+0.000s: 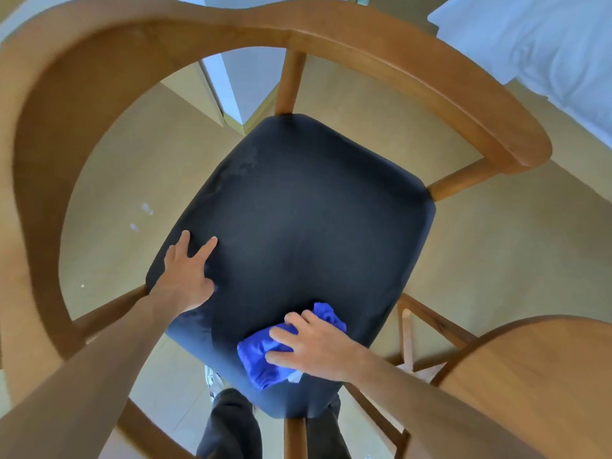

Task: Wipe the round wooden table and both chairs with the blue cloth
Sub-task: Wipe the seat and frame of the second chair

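A wooden chair with a curved backrest [331,38] and a dark navy seat cushion [298,226] fills the view from above. My right hand [314,346] presses the crumpled blue cloth [261,356] flat onto the near part of the seat, fingers spread over it. At the seat's left edge my left hand [188,276] rests with fingers apart and holds nothing. The round wooden table [530,376] shows at the lower right, beside the chair. No second chair is in view.
A bed with white linen [546,54] lies at the upper right. Beige floor [132,177] surrounds the chair. The table's crossed wooden legs [410,352] stand right of the seat. My dark trouser legs [231,425] are below the seat's front edge.
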Demonstrator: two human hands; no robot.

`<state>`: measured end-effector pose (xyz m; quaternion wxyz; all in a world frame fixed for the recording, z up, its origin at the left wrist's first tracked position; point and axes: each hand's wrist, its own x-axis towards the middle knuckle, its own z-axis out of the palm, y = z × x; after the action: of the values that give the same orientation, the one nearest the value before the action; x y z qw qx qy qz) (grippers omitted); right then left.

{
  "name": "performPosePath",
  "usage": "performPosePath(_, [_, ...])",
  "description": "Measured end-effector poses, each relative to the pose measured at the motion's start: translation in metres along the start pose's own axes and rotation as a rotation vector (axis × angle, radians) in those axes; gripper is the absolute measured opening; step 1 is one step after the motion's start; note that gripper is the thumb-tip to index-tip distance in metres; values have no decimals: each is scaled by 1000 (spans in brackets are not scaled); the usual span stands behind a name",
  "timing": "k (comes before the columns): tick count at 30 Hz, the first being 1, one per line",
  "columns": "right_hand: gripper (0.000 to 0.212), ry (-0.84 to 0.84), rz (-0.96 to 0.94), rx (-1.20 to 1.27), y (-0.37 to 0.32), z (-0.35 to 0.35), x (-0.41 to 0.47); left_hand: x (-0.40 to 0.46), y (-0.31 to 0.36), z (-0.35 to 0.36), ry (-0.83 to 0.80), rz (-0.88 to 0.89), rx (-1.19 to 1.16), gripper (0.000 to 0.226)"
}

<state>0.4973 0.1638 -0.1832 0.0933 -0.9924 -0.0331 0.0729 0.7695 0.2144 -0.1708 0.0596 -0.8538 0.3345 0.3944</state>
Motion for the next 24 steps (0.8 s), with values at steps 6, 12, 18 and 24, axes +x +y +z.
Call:
performPosePath(6, [57, 96, 341, -79, 132, -28, -43, -3, 10, 9, 94, -27, -106, 76])
performPosePath(12, [76, -17, 901, 20, 215, -46, -90, -3, 16, 11, 137, -39, -146, 69])
performPosePath(18, [76, 310, 1407, 377, 192, -25, -86, -3, 15, 13, 156, -30, -129, 69])
performPosePath(24, [71, 305, 1416, 397, 128, -16, -70, -2, 12, 11, 128, -22, -108, 70])
